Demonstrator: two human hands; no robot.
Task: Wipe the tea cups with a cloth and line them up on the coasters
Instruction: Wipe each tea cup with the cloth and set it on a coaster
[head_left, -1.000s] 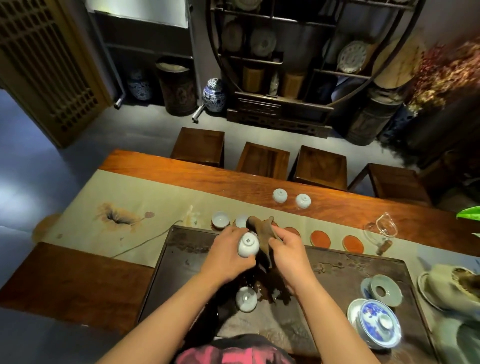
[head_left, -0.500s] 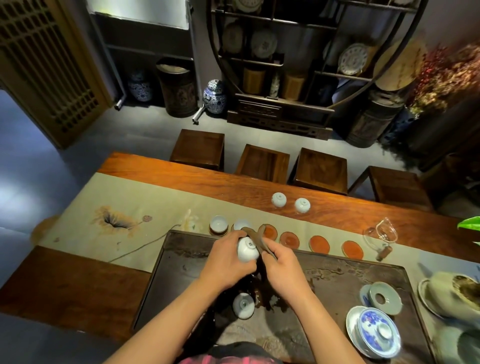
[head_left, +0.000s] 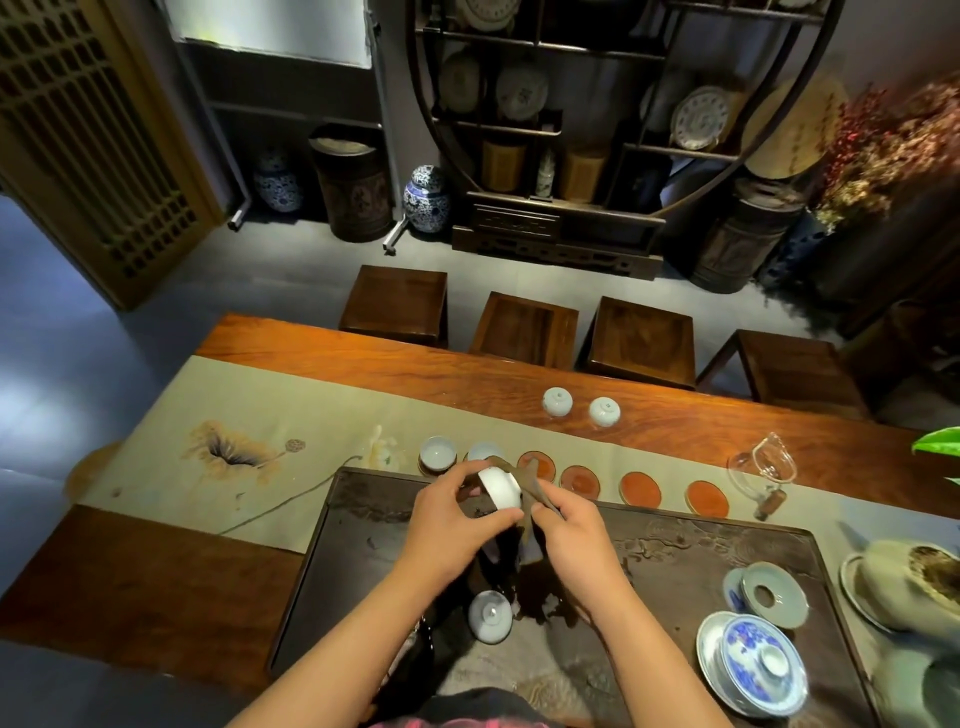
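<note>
My left hand (head_left: 445, 514) grips a white tea cup (head_left: 500, 487) above the dark tea tray (head_left: 675, 545). My right hand (head_left: 569, 525) presses a brown cloth (head_left: 524, 480) against it. Two cups (head_left: 437, 452) (head_left: 483, 450) stand on the leftmost coasters. Several orange coasters (head_left: 640, 488) continue the row to the right, bare. One cup (head_left: 490, 616) lies upside down on the tray below my hands. Two more upturned cups (head_left: 557, 401) (head_left: 603, 411) sit on the far side of the wooden table.
A blue-and-white lidded bowl (head_left: 753, 657) and a saucer (head_left: 774, 595) sit at the tray's right. A glass pitcher (head_left: 763, 467) stands right of the coasters. A beige runner (head_left: 260, 415) covers the table. Wooden stools (head_left: 524, 327) line the far side.
The cup has turned in my left hand from base-up to on its side, and both hands have risen slightly toward the coaster row with the cloth wrapped round it.
</note>
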